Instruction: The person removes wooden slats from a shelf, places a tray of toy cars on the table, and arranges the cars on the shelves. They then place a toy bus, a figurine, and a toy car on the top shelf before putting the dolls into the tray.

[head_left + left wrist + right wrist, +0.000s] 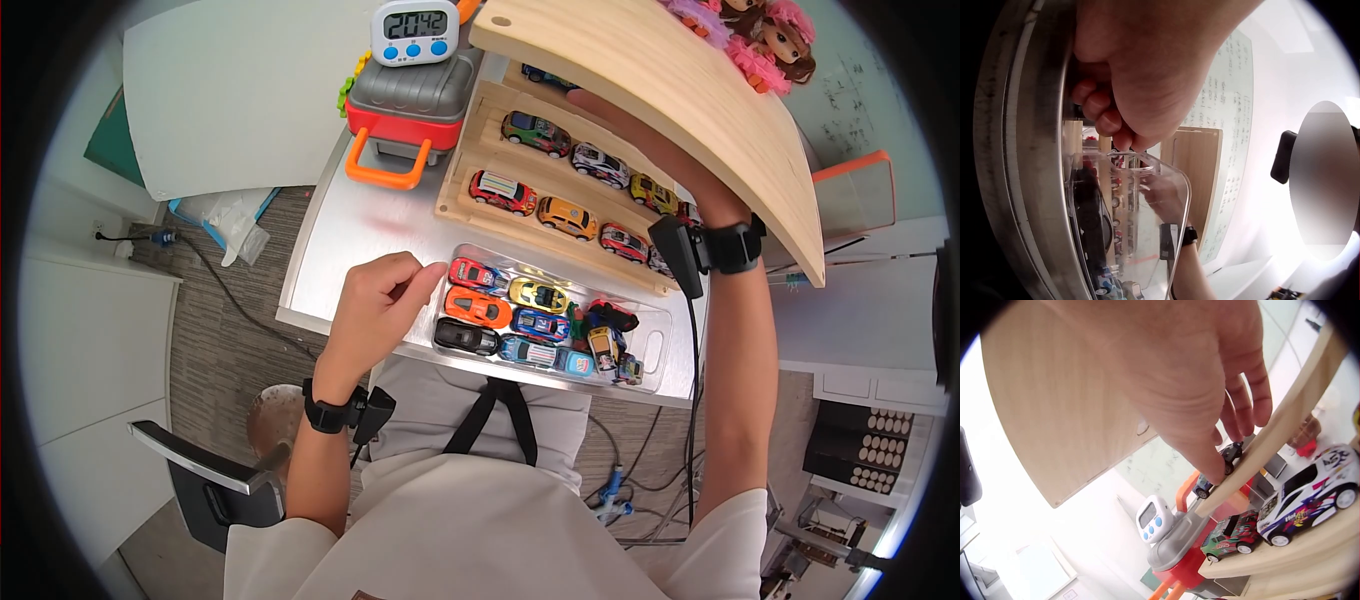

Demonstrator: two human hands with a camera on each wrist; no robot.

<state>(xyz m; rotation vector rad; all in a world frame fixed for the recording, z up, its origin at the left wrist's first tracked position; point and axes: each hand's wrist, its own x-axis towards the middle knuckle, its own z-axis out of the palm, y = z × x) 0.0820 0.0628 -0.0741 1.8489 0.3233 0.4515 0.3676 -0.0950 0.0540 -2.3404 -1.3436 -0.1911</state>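
Observation:
My right hand point(1191, 381) reaches under the curved wooden top of a tiered rack point(470, 150). Its thumb and fingers pinch a dark toy car point(1233, 452) on the top tier, and the thumb covers part of the car. On the tier below stand a green-and-red toy car point(1230, 537) and a white one with purple graphics point(1310, 497). My left hand point(378, 305) has curled fingers and pinches the left rim of a clear plastic tray point(650, 385) between thumb and forefinger. Several toy cars lie in that tray, including an orange one point(478, 307) and a black one point(467, 337).
A red-and-grey toolbox point(410, 100) with orange handles stands left of the rack, a white digital timer point(415, 32) on top of it. More cars, such as a yellow one point(567, 217), line the lowest tier. Dolls point(760, 45) sit on the rack's top board.

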